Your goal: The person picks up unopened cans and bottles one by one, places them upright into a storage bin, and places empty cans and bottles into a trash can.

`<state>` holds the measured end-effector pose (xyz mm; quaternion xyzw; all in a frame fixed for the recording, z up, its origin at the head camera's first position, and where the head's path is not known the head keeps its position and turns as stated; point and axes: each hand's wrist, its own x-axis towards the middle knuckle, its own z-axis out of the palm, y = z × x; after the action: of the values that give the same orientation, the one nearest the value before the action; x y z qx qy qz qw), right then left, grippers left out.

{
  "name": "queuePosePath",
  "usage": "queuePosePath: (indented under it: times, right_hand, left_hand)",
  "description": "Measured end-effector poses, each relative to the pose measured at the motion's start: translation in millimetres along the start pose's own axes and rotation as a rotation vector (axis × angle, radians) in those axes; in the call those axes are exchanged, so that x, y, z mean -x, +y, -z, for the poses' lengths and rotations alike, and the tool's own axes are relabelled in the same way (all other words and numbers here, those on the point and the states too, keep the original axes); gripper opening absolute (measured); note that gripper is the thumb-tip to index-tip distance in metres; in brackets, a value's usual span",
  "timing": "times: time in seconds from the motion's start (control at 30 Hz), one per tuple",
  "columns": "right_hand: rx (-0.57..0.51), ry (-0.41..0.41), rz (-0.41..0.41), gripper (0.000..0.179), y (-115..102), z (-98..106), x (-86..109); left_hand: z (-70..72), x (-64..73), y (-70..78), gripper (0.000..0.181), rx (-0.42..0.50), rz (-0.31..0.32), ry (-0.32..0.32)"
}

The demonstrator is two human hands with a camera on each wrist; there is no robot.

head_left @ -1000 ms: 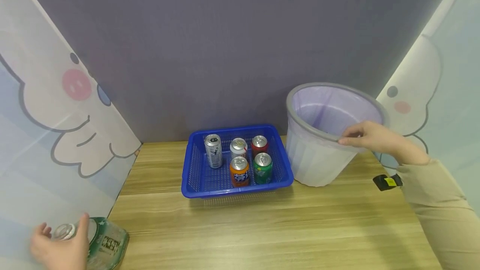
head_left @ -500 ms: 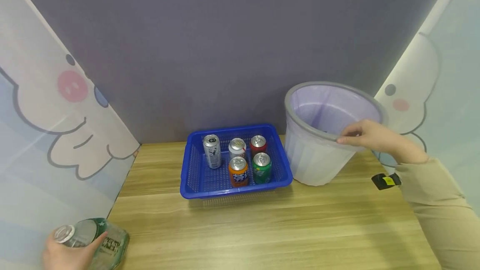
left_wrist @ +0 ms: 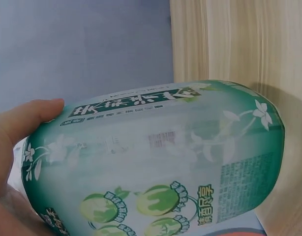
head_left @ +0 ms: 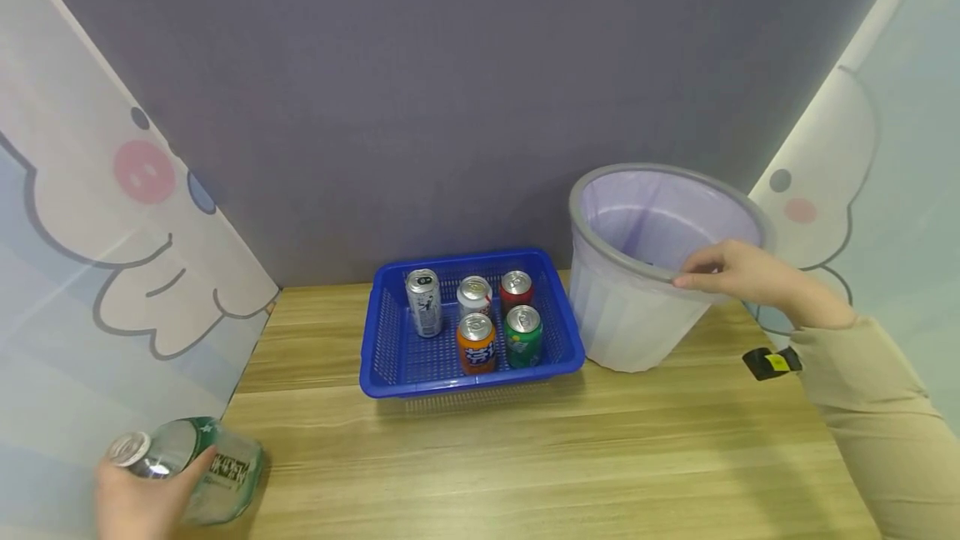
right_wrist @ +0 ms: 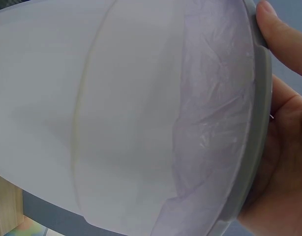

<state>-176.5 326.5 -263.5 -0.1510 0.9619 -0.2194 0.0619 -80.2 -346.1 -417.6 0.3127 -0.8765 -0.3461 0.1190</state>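
Observation:
At the lower left of the head view, my left hand (head_left: 146,494) grips a big clear plastic bottle (head_left: 232,469) with a green printed label. Its capped neck (head_left: 129,447) points up and to the left. In the left wrist view the label (left_wrist: 156,147) shows white flowers and green fruit, and my thumb lies along the bottle's shoulder. On the right, my right hand (head_left: 738,277) holds the grey rim (right_wrist: 261,118) of a white trash bin (head_left: 630,323). A pale purple liner (right_wrist: 215,98) is folded over that rim. The bin leans toward my right hand.
Mid-table sits a blue plastic basket (head_left: 390,390). In it stand a tall silver can (head_left: 426,307), an orange can (head_left: 477,347), a green can (head_left: 523,340), a white can (head_left: 475,298) and a red can (head_left: 517,290). A black strap with a yellow tag (head_left: 776,362) shows beside the right sleeve.
My left hand has closed round the bottle, which has shifted slightly up and to the right over the last half second. My right hand stays on the bin's rim.

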Motion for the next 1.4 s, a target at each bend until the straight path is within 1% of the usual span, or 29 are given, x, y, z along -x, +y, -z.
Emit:
queuePosePath:
  times: [0.17,0.3,0.43,0.67,0.8,1.0,1.23,1.4]
  right_hand:
    - [0.002,-0.001,-0.004,0.013,0.4,-0.6,-0.3]
    - [0.004,-0.002,-0.008,0.014,0.7,-0.8,-0.4]
    - [0.006,0.000,-0.009,0.014,0.7,-0.8,-0.4]
    - [0.007,0.000,0.000,0.014,1.2,-1.1,-0.8]
    - [0.004,0.003,0.007,0.014,1.2,-1.1,-0.9]
    - [0.002,0.008,0.014,0.013,0.1,-0.6,-0.5]
    - [0.013,0.013,0.009,0.013,0.6,-0.6,-0.5]
    - [0.010,0.014,0.007,0.014,0.5,-1.1,-0.4]
  left_hand:
    - [-3.1,3.5,7.4,0.084,0.003,-0.012,0.003]
    - [-6.9,6.6,15.6,0.084,0.041,-0.027,0.024]
    - [-11.7,10.4,27.0,0.086,0.086,-0.036,0.031]
    - [-17.7,14.3,46.3,0.094,0.146,-0.049,-0.015]
    - [-23.5,15.5,54.5,0.091,0.173,-0.080,-0.014]
    - [-29.1,18.3,64.8,0.094,0.226,-0.127,-0.018]
    - [-39.3,24.7,80.2,0.087,0.267,-0.211,0.005]
    - [-47.2,31.0,93.1,0.087,0.295,-0.254,-0.017]
